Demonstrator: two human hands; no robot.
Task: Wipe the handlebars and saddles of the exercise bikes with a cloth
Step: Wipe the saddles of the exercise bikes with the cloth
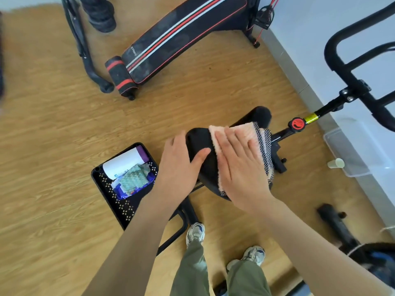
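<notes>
The black saddle [201,144] of an exercise bike sits in the middle of the view. My left hand [179,163] grips its left rear edge, thumb lying on top. A pink cloth [245,129] with a checked black-and-white underside is spread over the saddle's right half. My right hand [241,165] lies flat on the cloth, fingers apart, pressing it down. The bike's black handlebars [346,67] rise at the upper right, past a red knob [296,124] on the post.
A black basket [106,189] holding a white roll and a green cloth stands on the wooden floor left of the saddle. A black-and-red workout bench [175,37] lies beyond. A clear plastic bin [350,150] and a paper cup [335,163] sit by the wall at right.
</notes>
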